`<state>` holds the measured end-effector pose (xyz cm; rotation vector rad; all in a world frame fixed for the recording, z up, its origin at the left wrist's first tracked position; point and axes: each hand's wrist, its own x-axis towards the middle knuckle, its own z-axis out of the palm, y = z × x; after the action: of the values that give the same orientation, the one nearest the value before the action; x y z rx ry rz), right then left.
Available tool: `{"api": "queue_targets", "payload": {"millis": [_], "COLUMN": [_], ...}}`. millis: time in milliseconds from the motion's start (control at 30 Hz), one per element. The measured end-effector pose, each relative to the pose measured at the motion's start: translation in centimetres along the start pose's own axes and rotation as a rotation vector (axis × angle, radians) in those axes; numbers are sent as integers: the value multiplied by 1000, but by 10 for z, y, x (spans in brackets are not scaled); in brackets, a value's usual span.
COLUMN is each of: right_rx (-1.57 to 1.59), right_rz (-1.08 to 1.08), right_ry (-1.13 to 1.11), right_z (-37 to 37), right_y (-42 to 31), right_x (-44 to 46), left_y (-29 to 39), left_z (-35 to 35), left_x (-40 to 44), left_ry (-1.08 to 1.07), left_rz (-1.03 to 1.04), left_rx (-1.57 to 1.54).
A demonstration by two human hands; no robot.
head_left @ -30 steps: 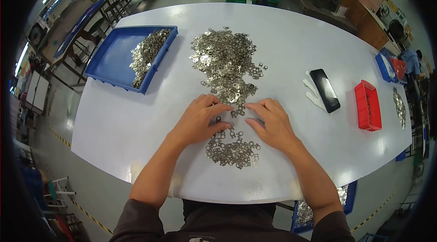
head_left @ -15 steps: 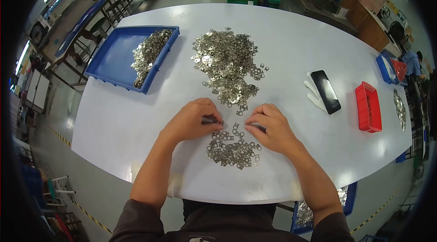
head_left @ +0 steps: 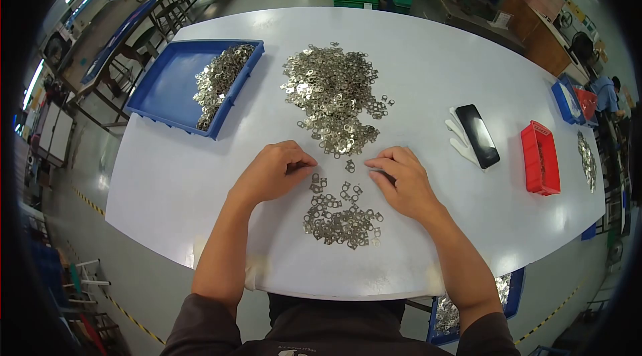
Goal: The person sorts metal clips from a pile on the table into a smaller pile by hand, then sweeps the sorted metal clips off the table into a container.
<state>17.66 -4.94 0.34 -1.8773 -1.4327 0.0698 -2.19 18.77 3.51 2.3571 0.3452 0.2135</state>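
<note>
A large heap of small metal ring-shaped parts (head_left: 334,95) lies in the middle of the white table (head_left: 167,189). Nearer to me is a smaller, flatter pile of the same parts (head_left: 344,225), with a few loose ones at its upper edge. My left hand (head_left: 274,170) rests left of the gap between the piles, its fingers curled and their tips close together; I cannot make out anything in them. On the other side of the gap is my right hand (head_left: 401,179), thumb and forefinger apart, holding nothing. A couple of loose parts (head_left: 350,165) sit between my hands.
At the left stands a blue tray (head_left: 157,81) partly filled with metal parts. To the right are a phone (head_left: 477,136) on a white glove (head_left: 460,140), a red basket (head_left: 540,158) and a small blue bin (head_left: 567,100). A person (head_left: 607,94) is at the far right.
Both hands first came down towards the small pile, and a few parts now lie at its upper edge. Since then my hands have moved slightly up, and my right thumb and forefinger have parted.
</note>
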Motion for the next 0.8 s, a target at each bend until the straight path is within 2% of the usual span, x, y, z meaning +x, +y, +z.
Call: {"api": "queue_targets", "payload": {"millis": [267, 367, 433, 533, 567, 633, 667, 733, 767, 800], "right_rx": [-81, -55, -4, 145, 175, 234, 123, -100, -141, -183], "right_rz": [-98, -145, -220, -213, -134, 27, 15, -6, -35, -63], "right_ry": [-4, -58, -130, -458, -391, -260, -177, -3, -14, -24], "right_z": [13, 14, 15, -3, -3, -1, 0, 1, 4, 7], "right_y": [-13, -16, -15, -19, -17, -12, -11, -9, -6, -3], "right_x": [3, 0, -4, -9, -9, -9, -5, 5, 3, 2], "left_y": [15, 18, 22, 27, 27, 19, 13, 2, -1, 1], "left_z": [14, 21, 23, 13, 10, 15, 19, 26, 28, 28], "left_x": [1, 1, -3, -6, -7, -3, -1, 7, 9, 9], "left_ry": [3, -19, -118, -295, -360, -95, 37, 188, 264, 208], "left_rz": [20, 116, 153, 93, 51, 83, 100, 223, 288, 271], "left_rx": [-19, 8, -28, -157, -214, -97, -36, 196, 312, 274]}}
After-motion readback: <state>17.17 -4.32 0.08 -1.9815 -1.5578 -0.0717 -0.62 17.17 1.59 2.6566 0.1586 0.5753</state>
